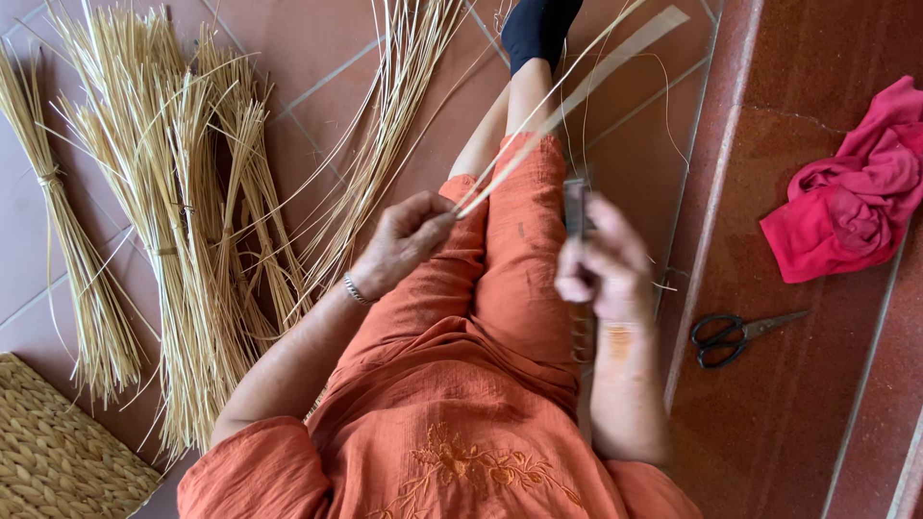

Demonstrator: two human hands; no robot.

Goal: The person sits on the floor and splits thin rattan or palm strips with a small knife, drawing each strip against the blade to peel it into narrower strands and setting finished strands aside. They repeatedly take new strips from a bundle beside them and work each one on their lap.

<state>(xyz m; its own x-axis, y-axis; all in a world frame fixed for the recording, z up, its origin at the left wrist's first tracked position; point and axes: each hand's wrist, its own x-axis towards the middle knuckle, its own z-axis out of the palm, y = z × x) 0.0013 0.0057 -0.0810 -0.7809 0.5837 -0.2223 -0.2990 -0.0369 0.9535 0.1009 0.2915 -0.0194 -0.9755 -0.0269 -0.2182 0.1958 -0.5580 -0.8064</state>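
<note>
My left hand pinches the near end of a long pale cane strip that splits and runs up to the right over my orange-trousered leg. A metal bracelet sits on that wrist. My right hand is blurred and closed around a small dark tool, held upright just right of the strip's pinched end. The tool's shape is unclear through the blur.
Bundles of tied straw-coloured reeds lie fanned on the tiled floor at left. A woven mat shows at bottom left. Black-handled scissors and a crumpled pink cloth rest on the red step at right.
</note>
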